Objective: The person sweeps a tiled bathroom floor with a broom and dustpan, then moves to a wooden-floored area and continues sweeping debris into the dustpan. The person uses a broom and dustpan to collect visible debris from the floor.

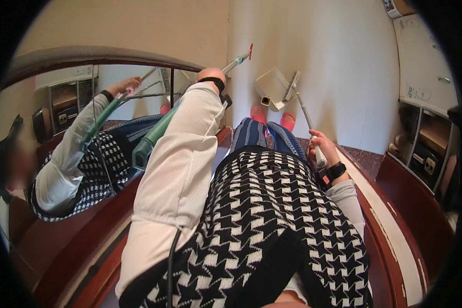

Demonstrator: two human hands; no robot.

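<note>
My left hand [211, 76] grips a long pole-shaped tool. Its thick green plastic body [154, 139] runs back under my forearm, and a pale shaft [236, 64] extends beyond the hand to a narrow red tip [251, 52]. My fingers there are partly hidden by the wrist. With my right hand [324, 147] I hold the light-coloured handle of a long-handled brush [303, 106]. Its narrow head [292, 85] is down by the floor, beside the right part of a white, open dustpan-like tray [268, 79], in front of my feet.
Pink slippers [288, 121] are on my feet. At left, a large mirror [131, 77] reflects me and the green tool. Dark red wooden furniture [415, 204] lies at both sides. A white drawer cabinet [425, 57] and an open shelf unit [431, 134] stand at right.
</note>
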